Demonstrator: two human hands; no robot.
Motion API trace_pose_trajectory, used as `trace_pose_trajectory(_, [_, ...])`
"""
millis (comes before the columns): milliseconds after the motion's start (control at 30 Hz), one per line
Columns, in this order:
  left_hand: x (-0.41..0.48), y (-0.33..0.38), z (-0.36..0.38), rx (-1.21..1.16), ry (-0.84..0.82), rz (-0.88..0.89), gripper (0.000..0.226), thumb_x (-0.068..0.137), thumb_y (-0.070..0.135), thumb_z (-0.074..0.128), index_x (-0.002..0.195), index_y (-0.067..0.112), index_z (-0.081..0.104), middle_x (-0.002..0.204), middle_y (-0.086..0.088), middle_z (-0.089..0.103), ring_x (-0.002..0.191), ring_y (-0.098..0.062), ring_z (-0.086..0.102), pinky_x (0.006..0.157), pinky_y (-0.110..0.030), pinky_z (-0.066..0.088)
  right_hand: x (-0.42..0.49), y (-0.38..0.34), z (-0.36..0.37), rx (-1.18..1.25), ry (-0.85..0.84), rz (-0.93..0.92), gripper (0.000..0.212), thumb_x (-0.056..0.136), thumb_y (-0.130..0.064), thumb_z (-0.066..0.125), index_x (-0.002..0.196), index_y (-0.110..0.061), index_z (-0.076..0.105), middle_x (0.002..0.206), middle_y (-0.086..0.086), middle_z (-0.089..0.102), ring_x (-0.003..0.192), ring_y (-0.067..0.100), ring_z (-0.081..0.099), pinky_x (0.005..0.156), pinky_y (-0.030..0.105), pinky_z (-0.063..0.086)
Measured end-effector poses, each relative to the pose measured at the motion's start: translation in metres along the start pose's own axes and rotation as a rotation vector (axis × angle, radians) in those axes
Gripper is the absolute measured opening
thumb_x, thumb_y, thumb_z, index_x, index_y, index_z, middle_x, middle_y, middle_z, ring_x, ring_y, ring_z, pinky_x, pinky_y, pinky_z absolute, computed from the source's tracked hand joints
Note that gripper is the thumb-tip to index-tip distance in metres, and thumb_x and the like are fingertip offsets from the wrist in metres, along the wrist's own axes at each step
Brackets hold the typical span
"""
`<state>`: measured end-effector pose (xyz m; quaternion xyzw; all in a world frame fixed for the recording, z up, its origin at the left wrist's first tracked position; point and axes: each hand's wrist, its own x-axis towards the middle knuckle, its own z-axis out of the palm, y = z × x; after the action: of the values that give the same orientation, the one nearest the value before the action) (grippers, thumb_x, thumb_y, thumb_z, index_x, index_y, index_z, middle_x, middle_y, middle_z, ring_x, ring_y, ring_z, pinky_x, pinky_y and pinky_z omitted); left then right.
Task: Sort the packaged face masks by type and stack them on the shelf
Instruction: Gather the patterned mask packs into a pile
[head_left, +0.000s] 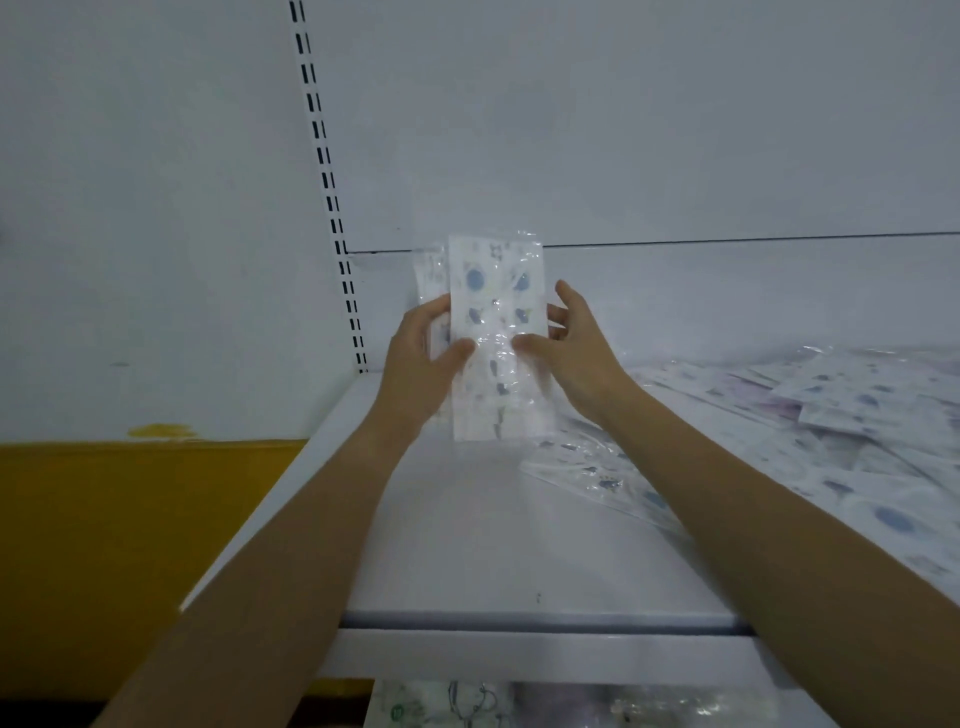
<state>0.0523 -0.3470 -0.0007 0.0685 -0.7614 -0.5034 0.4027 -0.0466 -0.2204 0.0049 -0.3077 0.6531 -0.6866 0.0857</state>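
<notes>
I hold a packaged face mask (496, 312), white with blue prints in clear wrap, upright above the white shelf (467, 545). My left hand (421, 358) grips its left edge, thumb on the front. My right hand (571, 348) grips its right edge, thumb on the front, fingers spread behind. A second pack (430, 278) shows just behind it on the left. A loose pile of similar masks (831, 431) lies on the right part of the shelf, and one pack (597, 478) lies flat nearest my right forearm.
A slotted upright rail (332, 208) runs up the white back panel at the shelf's left end. A yellow wall band (130, 545) lies left of the shelf. More packaged masks (493, 706) sit on a lower shelf under the front edge.
</notes>
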Motion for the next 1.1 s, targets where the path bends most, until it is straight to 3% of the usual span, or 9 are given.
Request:
trace_pose_trajectory(233, [-0.004, 0.012, -0.004, -0.015, -0.038, 0.106, 0.072, 0.085, -0.007, 0.055, 0.136, 0.031, 0.021, 0.127, -0.010, 0.051, 0.107, -0.018, 0.059, 0.083, -0.022, 0.054, -0.007, -0.005, 0.001, -0.104, -0.081, -0.081, 0.067, 0.087, 0.001, 0.051, 0.145, -0.016, 0.023, 0.136, 0.006, 0.046, 0.123, 0.022, 0.049, 0.102, 0.040, 0.044])
trace_pose_trajectory(333, [-0.006, 0.021, 0.001, -0.014, -0.088, 0.058, 0.087, 0.076, 0.001, 0.048, 0.147, 0.019, -0.001, 0.143, -0.012, 0.036, 0.126, -0.020, 0.046, 0.099, -0.036, 0.047, -0.013, -0.019, 0.010, -0.247, -0.056, -0.263, 0.068, 0.087, 0.007, 0.042, 0.147, -0.010, 0.015, 0.148, 0.006, 0.030, 0.131, 0.015, 0.036, 0.102, 0.019, 0.038])
trace_pose_trajectory(400, [-0.007, 0.026, 0.001, -0.020, -0.110, 0.063, 0.090, 0.074, 0.001, 0.044, 0.147, 0.013, -0.007, 0.149, -0.014, 0.026, 0.134, -0.022, 0.036, 0.105, -0.044, 0.041, -0.013, -0.026, 0.014, -0.280, -0.087, -0.306, 0.071, 0.088, 0.005, 0.040, 0.149, -0.010, 0.007, 0.153, 0.006, 0.020, 0.139, 0.017, 0.027, 0.109, 0.025, 0.033])
trace_pose_trajectory(500, [-0.011, 0.041, -0.007, -0.031, -0.086, 0.092, 0.085, 0.077, 0.001, 0.050, 0.147, 0.009, 0.002, 0.148, -0.016, 0.029, 0.135, -0.027, 0.037, 0.103, -0.050, 0.042, -0.012, -0.037, 0.017, -0.253, -0.138, -0.313, 0.073, 0.083, -0.002, 0.042, 0.149, -0.011, 0.011, 0.151, 0.006, 0.026, 0.137, 0.021, 0.030, 0.112, 0.038, 0.032])
trace_pose_trajectory(600, [-0.025, 0.061, -0.021, -0.095, 0.034, 0.041, 0.085, 0.082, -0.005, 0.059, 0.147, 0.016, 0.008, 0.144, -0.015, 0.038, 0.127, -0.028, 0.047, 0.095, -0.039, 0.050, -0.016, -0.057, 0.016, -0.210, -0.237, -0.291, 0.068, 0.081, -0.005, 0.048, 0.145, -0.015, 0.026, 0.136, 0.006, 0.046, 0.121, 0.020, 0.049, 0.101, 0.037, 0.045])
trace_pose_trajectory(700, [-0.052, 0.075, -0.035, -0.155, 0.134, 0.000, 0.088, 0.088, -0.007, 0.055, 0.148, 0.028, 0.002, 0.141, -0.009, 0.045, 0.121, -0.023, 0.053, 0.092, -0.037, 0.051, -0.036, -0.083, 0.014, -0.246, -0.348, -0.239, 0.064, 0.093, -0.012, 0.050, 0.148, -0.022, 0.019, 0.126, 0.003, 0.049, 0.103, 0.014, 0.056, 0.087, 0.024, 0.050])
trace_pose_trajectory(833, [-0.108, 0.101, -0.042, -0.273, 0.197, -0.060, 0.076, 0.088, -0.002, 0.055, 0.147, 0.022, 0.015, 0.128, -0.004, 0.055, 0.110, -0.021, 0.061, 0.089, -0.041, 0.054, -0.101, -0.098, 0.020, -0.302, -0.320, -0.369, 0.056, 0.096, -0.015, 0.044, 0.147, -0.016, 0.021, 0.140, -0.001, 0.040, 0.123, 0.011, 0.044, 0.103, 0.024, 0.039])
trace_pose_trajectory(933, [-0.164, 0.112, -0.044, -0.304, 0.145, -0.060, 0.071, 0.089, -0.004, 0.052, 0.146, 0.022, 0.019, 0.137, -0.002, 0.048, 0.117, -0.018, 0.056, 0.091, -0.037, 0.053, -0.167, -0.089, 0.026, -0.269, -0.234, -0.429, 0.053, 0.093, -0.003, 0.039, 0.144, -0.011, 0.027, 0.135, -0.004, 0.039, 0.117, 0.002, 0.040, 0.091, 0.001, 0.033])
trace_pose_trajectory(1100, [-0.258, 0.103, -0.060, -0.412, -0.018, -0.211, 0.076, 0.090, -0.007, 0.049, 0.147, 0.030, 0.016, 0.142, -0.002, 0.043, 0.123, -0.021, 0.051, 0.092, -0.042, 0.052, -0.264, -0.052, 0.027, -0.169, -0.222, -0.232, 0.052, 0.095, -0.003, 0.038, 0.145, -0.013, 0.026, 0.123, -0.014, 0.041, 0.101, -0.014, 0.047, 0.082, -0.001, 0.039])
